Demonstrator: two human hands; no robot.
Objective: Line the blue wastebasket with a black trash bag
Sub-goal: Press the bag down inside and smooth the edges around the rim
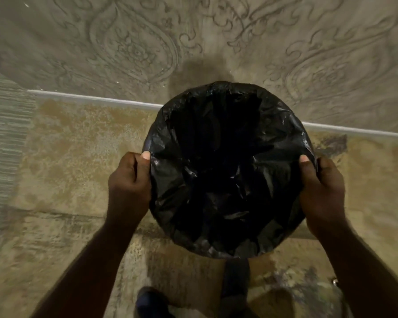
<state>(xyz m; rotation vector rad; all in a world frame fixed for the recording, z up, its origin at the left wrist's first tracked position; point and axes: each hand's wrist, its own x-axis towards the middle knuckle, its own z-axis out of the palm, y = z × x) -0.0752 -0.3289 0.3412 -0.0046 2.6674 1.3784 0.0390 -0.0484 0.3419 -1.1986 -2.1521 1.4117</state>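
Note:
A black trash bag (225, 171) fills a round wastebasket seen from above, its edge folded over the whole rim. The bag hides the basket almost completely; only a dark sliver of the basket's side (236, 269) shows below the near rim. My left hand (130, 182) grips the bag's folded edge on the left side of the rim, thumb on top. On the right side of the rim my right hand (321, 191) holds the edge the same way. The bag's inside is crumpled and dark.
The basket stands on a worn beige rug (78, 157) next to a wall with grey ornamental wallpaper (136, 42) and a white baseboard (90, 97). My feet in dark shoes (149, 301) show below the basket. A striped surface (2, 134) lies at the left.

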